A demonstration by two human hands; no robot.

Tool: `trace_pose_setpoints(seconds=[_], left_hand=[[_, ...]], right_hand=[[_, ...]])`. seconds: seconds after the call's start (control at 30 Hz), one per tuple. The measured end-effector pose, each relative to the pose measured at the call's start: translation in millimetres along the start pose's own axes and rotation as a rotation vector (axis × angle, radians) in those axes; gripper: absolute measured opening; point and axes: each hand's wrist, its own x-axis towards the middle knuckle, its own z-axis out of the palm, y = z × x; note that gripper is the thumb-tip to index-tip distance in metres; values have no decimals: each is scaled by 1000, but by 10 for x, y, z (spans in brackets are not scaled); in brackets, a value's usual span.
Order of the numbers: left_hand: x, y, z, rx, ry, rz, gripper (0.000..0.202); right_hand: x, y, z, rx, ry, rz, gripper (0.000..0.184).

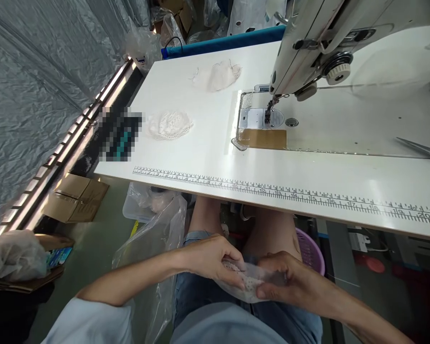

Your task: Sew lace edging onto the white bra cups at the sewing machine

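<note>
1 crinkled plastic bag (16, 255) sits at the far left, with silvery sheeting (39, 71) filling the space above it. Next to the right, a cardboard box (75, 198) stands low, near the left end of the white tabletop (208, 153). A clear plastic tub (131, 203) shows just below the front edge, and a see-through plastic sheet (143, 286) drapes down beside the person's leg. A printed ruler (272, 191) begins here and runs rightward along the front of the tabletop, its visible numerals reaching 20. A lacy white piece (170, 125) lies on the left part of the surface; a sheer white piece (220, 76) with loose threads lies farther back and to the right.

The left hand (215, 260) pinches the left part of the white lace fabric (251, 284) between thumb and fingers. This fabric is held over the lap, in front of the tabletop, bunched between the 2 hands. The right hand (286, 274) pinches its right part, thumb toward the body. Just beyond is a purple basket (317, 253), partly hidden. Above, the sewing machine (308, 52) has its presser foot (268, 116) over a metal plate. A pointed metal tool (421, 149) lies at the right edge.
</note>
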Motion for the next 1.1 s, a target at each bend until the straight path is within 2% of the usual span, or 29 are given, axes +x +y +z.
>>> trace_pose_setpoints(seconds=[0.17,0.27,0.53,0.67,0.97,1.1], left_hand=[[-52,-1,-6,-219,-4,-9,38],[-75,-22,0,-352,45,-54,37],[84,-102,204,-577,209,-43,32],[144,-32,264,-655,191,-18,29],[159,3,276,-536,203,-71,35],[162,45,272,-429,205,-52,34]], right_hand=[[-10,-25,-4,70,21,10,35],[-59,-18,-50,83,26,9,35],[-231,-8,-133,62,89,-60,29],[-287,6,-107,26,118,-54,29],[-250,-25,-59,19,158,-92,36],[-247,-37,-40,49,163,-36,32]])
